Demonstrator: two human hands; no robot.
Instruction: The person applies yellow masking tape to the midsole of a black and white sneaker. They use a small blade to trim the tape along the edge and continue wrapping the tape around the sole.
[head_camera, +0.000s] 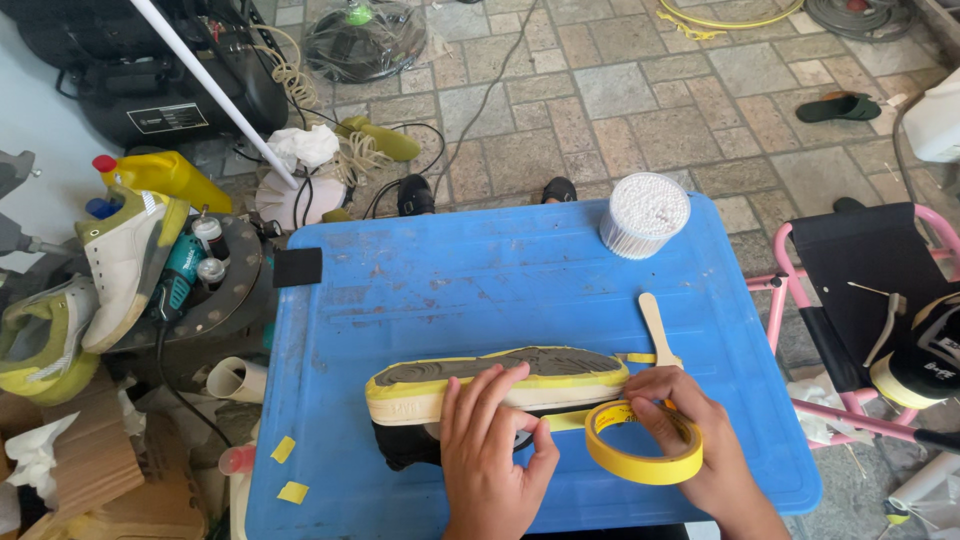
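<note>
A shoe (500, 385) lies sole-up on its side on the blue plastic table (420, 270); its grey sole is rimmed with yellow tape. My left hand (492, 450) presses flat on the shoe's side, fingers spread over the taped edge. My right hand (690, 430) holds a roll of yellow masking tape (643, 443) just right of the shoe, with a strip running from the roll to the shoe's side. A wooden stick (657, 325) lies just beyond the right hand.
A round tub of cotton swabs (645, 214) and a black sponge block (298, 267) stand on the table's far side. Left are sneakers (120, 255), bottles, a yellow jug (165, 175) and cardboard. A pink-framed stool (860, 270) stands right. Two yellow tape scraps (288, 470) stick on the table's left rim.
</note>
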